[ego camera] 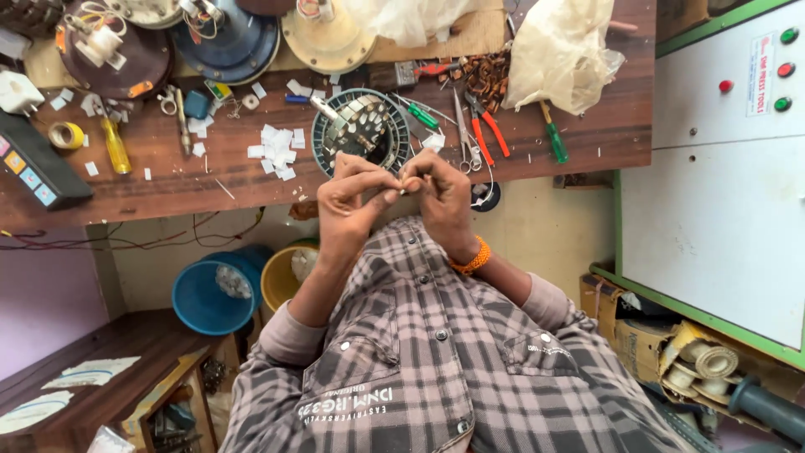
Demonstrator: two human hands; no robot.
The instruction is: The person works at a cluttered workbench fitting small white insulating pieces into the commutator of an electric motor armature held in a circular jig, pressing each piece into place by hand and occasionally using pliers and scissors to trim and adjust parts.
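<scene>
Workbench [168, 180] of dark brown wood runs across the top of the view, seen from a head cam looking down; the scene appears upside down, w/ the person's plaid shirt [436, 361] at the bottom.

Both hands meet just below the bench edge, at centre. Left hand [350, 201] and right hand [443, 195] have fingertips pinched together, touching each other, closed on something very small between them; too tiny to tell what it is. An orange band [475, 258] circles the right wrist.

Just above the hands, on the bench, sits a round motor stator [360, 132], a dark ring w/ pale metal teeth and a hollow middle. It is near the fingertips but apart from them.

Left of the stator lies a scatter of small white paper slips [277, 151]. Further left: a yellow-handled screwdriver [115, 147], a roll of yellow tape [65, 134] and a black box w/ coloured buttons [33, 164]. Right of the stator: orange-handled pliers [488, 127], a green-handled screwdriver [553, 138] and a crumpled plastic bag [558, 50]. Round fan motor housings [231, 38] line the far edge.

Under the bench stand a blue bucket [205, 298] and, beside it, a yellow one [281, 277]. At right is a white cabinet w/ green trim [721, 193] bearing red and green indicator lamps.
</scene>
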